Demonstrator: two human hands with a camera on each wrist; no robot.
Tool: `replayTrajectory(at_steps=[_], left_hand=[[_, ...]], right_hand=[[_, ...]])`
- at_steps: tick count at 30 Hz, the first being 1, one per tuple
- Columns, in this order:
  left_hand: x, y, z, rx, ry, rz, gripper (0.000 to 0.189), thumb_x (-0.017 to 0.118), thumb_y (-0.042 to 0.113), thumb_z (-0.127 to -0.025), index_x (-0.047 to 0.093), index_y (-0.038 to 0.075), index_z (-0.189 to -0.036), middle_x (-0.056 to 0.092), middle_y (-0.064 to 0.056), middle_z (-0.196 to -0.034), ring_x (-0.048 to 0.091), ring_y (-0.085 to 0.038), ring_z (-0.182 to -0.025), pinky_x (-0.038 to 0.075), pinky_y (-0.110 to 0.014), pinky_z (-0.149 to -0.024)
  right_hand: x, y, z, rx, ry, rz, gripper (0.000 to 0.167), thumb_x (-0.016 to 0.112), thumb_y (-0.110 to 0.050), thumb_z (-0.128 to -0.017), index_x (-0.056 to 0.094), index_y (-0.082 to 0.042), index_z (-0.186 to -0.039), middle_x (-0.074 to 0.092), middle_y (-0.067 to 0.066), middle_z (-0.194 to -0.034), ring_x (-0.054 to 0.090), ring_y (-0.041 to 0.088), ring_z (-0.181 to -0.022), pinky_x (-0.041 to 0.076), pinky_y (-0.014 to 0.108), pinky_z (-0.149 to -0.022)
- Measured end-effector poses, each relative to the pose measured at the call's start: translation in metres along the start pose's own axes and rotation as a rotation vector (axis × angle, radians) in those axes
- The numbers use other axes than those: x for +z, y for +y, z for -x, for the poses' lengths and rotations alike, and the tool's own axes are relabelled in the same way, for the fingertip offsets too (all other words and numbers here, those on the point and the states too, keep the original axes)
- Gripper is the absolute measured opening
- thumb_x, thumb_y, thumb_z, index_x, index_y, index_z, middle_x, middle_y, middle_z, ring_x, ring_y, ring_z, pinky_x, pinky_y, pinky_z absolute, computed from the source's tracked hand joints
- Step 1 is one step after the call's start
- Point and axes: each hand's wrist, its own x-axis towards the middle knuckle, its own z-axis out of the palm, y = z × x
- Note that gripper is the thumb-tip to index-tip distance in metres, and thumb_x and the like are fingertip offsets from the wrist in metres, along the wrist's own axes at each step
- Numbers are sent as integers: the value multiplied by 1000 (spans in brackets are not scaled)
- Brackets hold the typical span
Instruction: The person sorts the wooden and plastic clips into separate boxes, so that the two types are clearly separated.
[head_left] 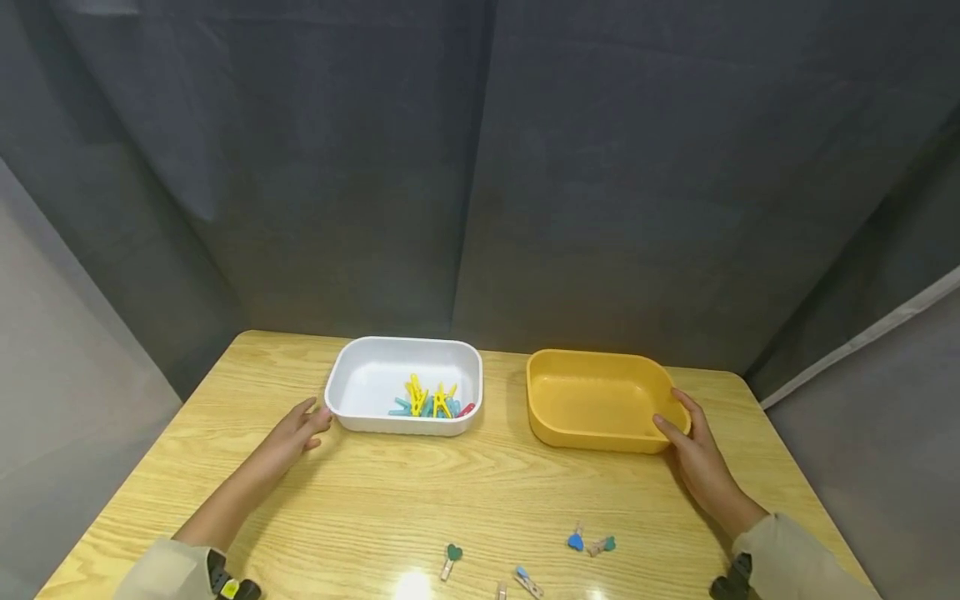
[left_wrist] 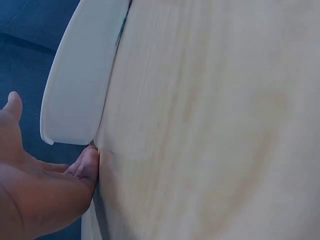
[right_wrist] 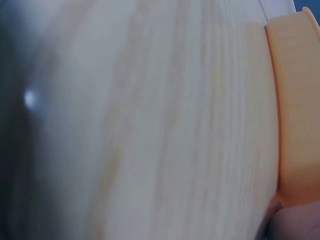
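Note:
My left hand [head_left: 296, 429] is at the left end of a white plastic tray [head_left: 348, 392], fingers loosely extended and fingertips right at its corner. In the left wrist view the thumb stands apart from the tray's wall. Inside that tray, toward the right, lie yellow clothespins [head_left: 416, 396], several light-blue ones and a red one [head_left: 467, 410]. My right hand [head_left: 703, 467] holds the right end of a yellow plastic tray [head_left: 592, 439], its thumb over the front right rim and its fingers along the end. Nothing lies inside the yellow tray.
Small wooden clothespins with coloured heart tops lie near the table's front: a green one [head_left: 453, 553], a blue one [head_left: 575, 541] beside another green one [head_left: 602, 546], and more at the front edge of view. A dark curtain [head_left: 465, 167] hangs behind the wooden table [head_left: 360, 517].

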Motion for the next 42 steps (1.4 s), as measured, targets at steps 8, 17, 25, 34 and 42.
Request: replayTrajectory(at_steps=[8, 17, 25, 34, 42], left_hand=[[5, 0, 22, -2, 5, -59, 81, 43, 51, -109, 17, -8, -159, 38, -35, -155, 43, -56, -138, 33, -67, -115], [23, 2, 37, 41, -17, -97, 67, 56, 36, -107, 37, -10, -152, 53, -27, -144, 55, -42, -131, 52, -49, -103], [43, 6, 43, 134, -235, -38, 67, 63, 28, -104, 36, -11, -151, 50, -26, -146, 54, -37, -130, 53, -40, -102], [65, 11, 48, 211, -359, -25, 67, 70, 23, -100, 39, -10, -150, 54, -21, -143, 52, -36, -129, 52, -28, -101], [89, 20, 53, 243, -433, -33, 69, 79, 22, -93, 46, -1, -149, 56, -13, -142, 52, -31, -127, 50, -35, -103]], right_hand=[[0, -1, 0, -1, -5, 15, 74, 54, -22, -109, 5, -23, -165, -6, 16, -170, 14, 29, -152, 41, 6, -97], [1, -1, 2, 6, 0, 10, 75, 54, -23, -109, 5, -23, -166, -7, 15, -170, 12, 29, -152, 41, 6, -96], [-1, 1, 0, 11, 8, 16, 75, 54, -23, -109, 5, -23, -166, -7, 14, -170, 11, 29, -153, 40, 6, -96], [0, 1, 1, -1, -1, 6, 74, 54, -22, -109, 6, -23, -165, -5, 15, -170, 16, 27, -152, 41, 6, -97], [1, 0, 1, -5, 4, 3, 73, 54, -22, -109, 7, -22, -165, -4, 15, -170, 18, 23, -150, 41, 6, -97]])
